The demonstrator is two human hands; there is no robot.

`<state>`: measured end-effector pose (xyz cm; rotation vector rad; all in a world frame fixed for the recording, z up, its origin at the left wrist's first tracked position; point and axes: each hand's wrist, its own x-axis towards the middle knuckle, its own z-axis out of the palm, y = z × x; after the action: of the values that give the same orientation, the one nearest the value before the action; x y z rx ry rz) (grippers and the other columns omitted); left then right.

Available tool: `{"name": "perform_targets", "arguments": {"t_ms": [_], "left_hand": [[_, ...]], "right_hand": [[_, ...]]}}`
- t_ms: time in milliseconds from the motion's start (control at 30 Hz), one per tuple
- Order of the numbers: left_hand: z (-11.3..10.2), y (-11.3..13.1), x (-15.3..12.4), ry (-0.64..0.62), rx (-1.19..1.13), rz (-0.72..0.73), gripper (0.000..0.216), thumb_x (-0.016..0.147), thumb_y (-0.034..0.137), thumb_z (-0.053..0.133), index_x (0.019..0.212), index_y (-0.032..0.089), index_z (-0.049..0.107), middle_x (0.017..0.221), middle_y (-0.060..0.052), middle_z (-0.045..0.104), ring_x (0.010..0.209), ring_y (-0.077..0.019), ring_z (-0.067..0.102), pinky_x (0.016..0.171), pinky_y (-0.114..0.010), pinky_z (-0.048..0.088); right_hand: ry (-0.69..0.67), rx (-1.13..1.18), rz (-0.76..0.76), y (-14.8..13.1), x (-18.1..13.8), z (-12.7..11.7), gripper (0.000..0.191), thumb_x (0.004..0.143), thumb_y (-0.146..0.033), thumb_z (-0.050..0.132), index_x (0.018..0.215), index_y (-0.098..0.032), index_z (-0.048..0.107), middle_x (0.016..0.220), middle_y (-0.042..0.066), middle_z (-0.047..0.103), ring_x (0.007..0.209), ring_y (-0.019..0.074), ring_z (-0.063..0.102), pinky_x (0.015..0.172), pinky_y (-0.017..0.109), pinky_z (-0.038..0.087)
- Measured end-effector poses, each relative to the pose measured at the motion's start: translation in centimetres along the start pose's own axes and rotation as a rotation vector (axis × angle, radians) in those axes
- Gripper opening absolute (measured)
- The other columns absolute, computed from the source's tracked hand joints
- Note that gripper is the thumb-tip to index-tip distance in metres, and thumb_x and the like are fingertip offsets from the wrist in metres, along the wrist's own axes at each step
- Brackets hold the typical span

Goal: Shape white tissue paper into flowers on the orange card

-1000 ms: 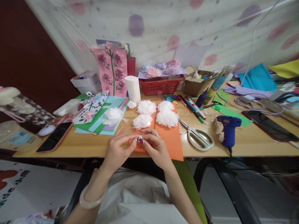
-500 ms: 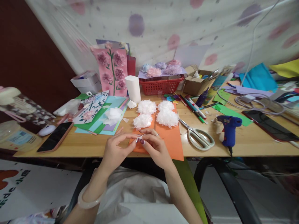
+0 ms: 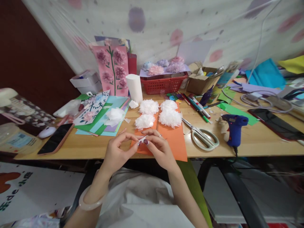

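While the wooden table (image 3: 237,148) runs out of view on both sides, its middle carries a sheet of orange paper (image 3: 174,141) that hangs over the near edge, with four white tissue flowers (image 3: 148,107) lying on and beside its far end. Behind them stands a red basket (image 3: 163,85). A pale sheet across its top bears pastel paper flowers (image 3: 162,66) and hides whatever is inside. Just right of it, a cardboard box (image 3: 198,84) with open flaps holds small items too jumbled to make out. A white box (image 3: 85,81) at the far left is open, but its contents cannot be told. On the floor at lower left, a white sheet (image 3: 26,190) shows green letters that look like "de", cut off by the frame. A packet label (image 3: 16,141) at the left edge is too blurred to read. Scissors (image 3: 201,136) and a blue glue gun (image 3: 234,126) lie right of the orange paper. The left hand (image 3: 116,153) and right hand (image 3: 159,150) meet at the fingertips above the orange paper's near end, both pinching a small white scrap (image 3: 142,139), which the fingers mostly cover.
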<state>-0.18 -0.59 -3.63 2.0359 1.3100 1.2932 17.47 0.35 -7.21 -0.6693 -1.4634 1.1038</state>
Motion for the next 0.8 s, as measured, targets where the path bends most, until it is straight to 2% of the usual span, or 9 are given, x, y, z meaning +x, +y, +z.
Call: {"name": "perform_targets", "arguments": {"t_ms": [167, 467, 600, 800], "left_hand": [[-0.4, 0.1, 0.2, -0.015, 0.060, 0.089, 0.017, 0.084, 0.016, 0.064, 0.089, 0.026, 0.077, 0.092, 0.001, 0.081, 0.083, -0.0176, 0.077, 0.108, -0.040, 0.049], [-0.5, 0.8, 0.4, -0.011, 0.116, 0.210, 0.018, 0.083, 0.012, 0.066, 0.089, 0.024, 0.078, 0.091, -0.001, 0.081, 0.083, -0.0180, 0.076, 0.097, -0.038, 0.055], [-0.5, 1.0, 0.5, -0.022, 0.134, 0.230, 0.018, 0.084, 0.013, 0.065, 0.089, 0.025, 0.078, 0.092, -0.002, 0.081, 0.086, -0.0193, 0.076, 0.087, -0.036, 0.058], [-0.6, 0.8, 0.4, -0.020, 0.153, 0.226, 0.019, 0.085, 0.015, 0.064, 0.088, 0.026, 0.079, 0.090, -0.002, 0.081, 0.083, -0.0197, 0.076, 0.085, -0.037, 0.058]], "right_hand": [[-0.021, 0.008, 0.008, 0.0, 0.0, -0.1, 0.021, 0.098, -0.028, 0.056, 0.099, -0.030, 0.078, 0.117, 0.007, 0.062, 0.116, 0.0218, 0.058, 0.103, 0.041, 0.044], [-0.030, 0.011, 0.003, 0.2, 0.0, -0.1, 0.021, 0.097, -0.027, 0.057, 0.100, -0.030, 0.078, 0.117, 0.007, 0.061, 0.116, 0.0219, 0.058, 0.104, 0.041, 0.044], [-0.031, 0.005, 0.007, 0.0, 0.0, -0.1, 0.020, 0.097, -0.027, 0.058, 0.100, -0.029, 0.078, 0.116, 0.007, 0.061, 0.115, 0.0216, 0.058, 0.104, 0.042, 0.044], [-0.029, -0.004, 0.009, 0.1, 0.0, 0.0, 0.020, 0.097, -0.030, 0.058, 0.099, -0.029, 0.078, 0.117, 0.008, 0.062, 0.116, 0.0224, 0.058, 0.104, 0.043, 0.045]]}}
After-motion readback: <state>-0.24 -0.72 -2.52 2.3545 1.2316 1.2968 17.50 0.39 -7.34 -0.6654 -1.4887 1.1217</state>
